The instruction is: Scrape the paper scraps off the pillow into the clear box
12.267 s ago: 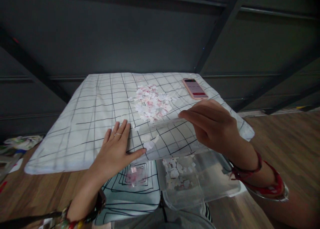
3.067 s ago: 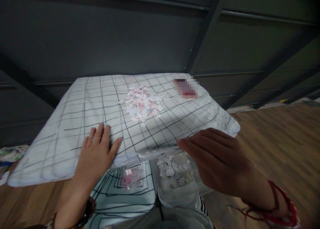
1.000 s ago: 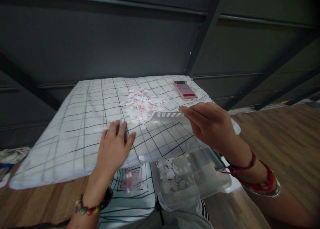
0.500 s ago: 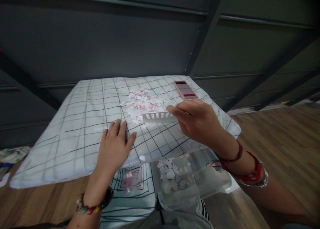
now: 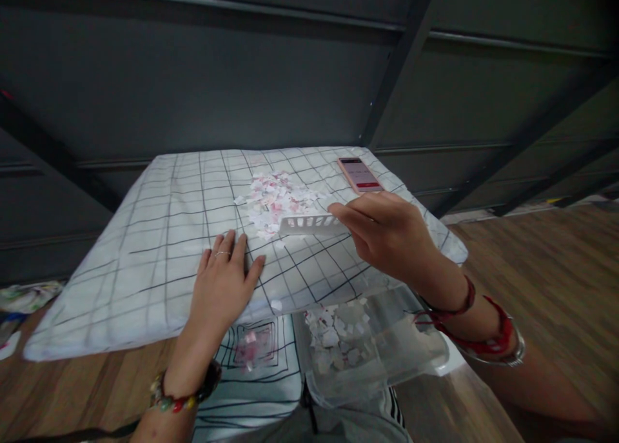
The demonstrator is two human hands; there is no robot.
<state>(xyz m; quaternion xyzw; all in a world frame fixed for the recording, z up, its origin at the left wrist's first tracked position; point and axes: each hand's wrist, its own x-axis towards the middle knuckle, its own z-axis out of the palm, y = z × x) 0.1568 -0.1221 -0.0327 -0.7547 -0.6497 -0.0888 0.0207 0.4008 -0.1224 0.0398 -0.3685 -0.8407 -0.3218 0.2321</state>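
My right hand (image 5: 389, 233) is closed around one end of a white slotted plastic piece (image 5: 307, 225), perhaps the side of a small basket. Its free end points left and lies at the near edge of a heap of torn paper scraps (image 5: 275, 201), white and pink. My left hand (image 5: 225, 272), with a ring on one finger, lies flat on the checked cloth (image 5: 169, 236), fingers spread, holding nothing. It is left of the plastic piece and in front of the heap. My right fingers hide the gripped end.
A phone (image 5: 360, 175) with a lit screen lies at the table's back right. Below the front edge, a clear plastic bin (image 5: 411, 346) holds more paper scraps. Left of it, a small clear packet with pink bits (image 5: 254, 349) rests on patterned cloth. A dark panelled wall (image 5: 217, 75) stands behind.
The view has shifted slightly. My right hand and the plastic piece appear almost in the same place, the piece tilted a little differently. My left hand stays flat.
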